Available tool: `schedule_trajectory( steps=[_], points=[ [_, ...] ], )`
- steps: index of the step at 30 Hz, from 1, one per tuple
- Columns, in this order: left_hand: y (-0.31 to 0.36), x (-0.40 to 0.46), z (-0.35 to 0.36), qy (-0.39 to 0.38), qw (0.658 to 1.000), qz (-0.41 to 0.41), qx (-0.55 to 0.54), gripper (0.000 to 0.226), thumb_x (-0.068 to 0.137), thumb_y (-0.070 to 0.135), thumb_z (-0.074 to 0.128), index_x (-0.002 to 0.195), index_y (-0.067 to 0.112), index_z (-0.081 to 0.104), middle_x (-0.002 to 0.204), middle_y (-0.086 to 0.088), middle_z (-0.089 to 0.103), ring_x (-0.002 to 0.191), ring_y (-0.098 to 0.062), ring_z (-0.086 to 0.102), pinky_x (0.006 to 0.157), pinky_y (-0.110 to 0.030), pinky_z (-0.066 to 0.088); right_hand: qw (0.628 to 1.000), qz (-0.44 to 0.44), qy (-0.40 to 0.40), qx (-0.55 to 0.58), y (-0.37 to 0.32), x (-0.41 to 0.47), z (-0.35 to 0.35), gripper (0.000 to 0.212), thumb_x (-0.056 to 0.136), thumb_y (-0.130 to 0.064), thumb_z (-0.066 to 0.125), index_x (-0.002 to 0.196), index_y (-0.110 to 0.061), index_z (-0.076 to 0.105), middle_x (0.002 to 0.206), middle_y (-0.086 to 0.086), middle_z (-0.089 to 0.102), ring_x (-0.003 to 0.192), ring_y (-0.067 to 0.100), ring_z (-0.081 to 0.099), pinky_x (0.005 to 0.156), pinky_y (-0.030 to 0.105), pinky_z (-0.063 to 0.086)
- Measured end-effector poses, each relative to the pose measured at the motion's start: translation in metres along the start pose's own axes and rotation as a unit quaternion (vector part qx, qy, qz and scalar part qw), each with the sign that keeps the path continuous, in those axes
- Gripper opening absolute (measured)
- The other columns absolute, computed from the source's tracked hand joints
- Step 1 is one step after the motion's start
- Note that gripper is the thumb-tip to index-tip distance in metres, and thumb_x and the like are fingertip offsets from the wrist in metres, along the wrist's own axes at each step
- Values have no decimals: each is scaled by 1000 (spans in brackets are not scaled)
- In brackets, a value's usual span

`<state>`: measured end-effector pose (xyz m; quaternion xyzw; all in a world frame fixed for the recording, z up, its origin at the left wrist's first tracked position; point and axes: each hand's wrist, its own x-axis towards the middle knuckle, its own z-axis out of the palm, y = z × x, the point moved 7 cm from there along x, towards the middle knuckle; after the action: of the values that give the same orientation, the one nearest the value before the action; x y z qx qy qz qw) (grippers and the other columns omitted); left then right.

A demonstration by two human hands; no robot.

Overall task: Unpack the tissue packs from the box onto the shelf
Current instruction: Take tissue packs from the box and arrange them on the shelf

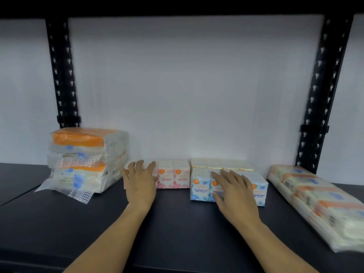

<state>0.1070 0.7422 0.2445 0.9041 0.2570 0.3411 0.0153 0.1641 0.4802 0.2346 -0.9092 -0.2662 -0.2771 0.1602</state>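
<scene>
A pink rose-scented mini tissue pack (173, 177) stands at the back of the dark shelf (173, 223). My left hand (140, 182) lies flat against its left part, fingers straight and spread. To the right sits a blue fragrance-free mini tissue pack (201, 186), with a yellowish pack (220, 163) behind it. My right hand (234, 192) rests open on the blue pack's front and top. The box is out of view.
A stack of orange-and-white tissue bundles in clear wrap (84, 160) stands at the left. A long wrapped bundle (323, 205) lies along the right side. Black perforated uprights (63, 75) (323, 95) frame the white back wall.
</scene>
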Motion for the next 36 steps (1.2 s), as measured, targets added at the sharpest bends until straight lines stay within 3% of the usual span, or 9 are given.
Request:
schedule_trajectory(
  steps=[4, 15, 26, 31, 36],
  points=[
    [3, 10, 11, -11, 1000, -7, -20, 53, 99, 31, 54, 149, 31, 39, 154, -6, 37, 144, -29, 25, 120, -52, 15, 1000, -3, 2, 6, 4, 3, 1, 58, 94, -31, 58, 149, -35, 38, 156, -5, 38, 148, 19, 28, 123, 39, 6],
    [2, 30, 38, -18, 995, 9, -95, 53, 101, 21, 51, 152, 26, 37, 160, -8, 31, 152, -28, 13, 124, -48, 5, 1000, -11, 7, 13, 5, 8, 5, 57, 97, -31, 54, 150, -37, 34, 158, -6, 34, 149, 18, 23, 122, 36, -1],
    [2, 37, 47, -6, 997, 12, -81, 54, 100, 22, 52, 152, 28, 37, 159, -9, 31, 151, -29, 13, 124, -49, 7, 999, -23, 16, 21, 6, 8, 6, 59, 98, -33, 53, 152, -37, 30, 160, -7, 30, 151, 15, 18, 120, 33, -7],
    [1, 32, 46, -17, 996, 25, -86, 63, 99, 17, 51, 156, 25, 26, 163, -10, 21, 153, -30, 4, 124, -48, 3, 999, -26, 15, 15, 6, 9, 6, 59, 100, -34, 51, 153, -38, 27, 162, -8, 27, 152, 15, 13, 121, 34, -6],
    [3, 22, 38, -17, 997, 34, -73, 59, 104, 25, 37, 158, 21, 14, 165, -11, 11, 154, -28, 0, 123, -50, -1, 999, -32, 18, 16, 7, 7, 8, 60, 99, -33, 52, 154, -36, 27, 162, -5, 27, 153, 18, 10, 121, 34, -8]
  ],
)
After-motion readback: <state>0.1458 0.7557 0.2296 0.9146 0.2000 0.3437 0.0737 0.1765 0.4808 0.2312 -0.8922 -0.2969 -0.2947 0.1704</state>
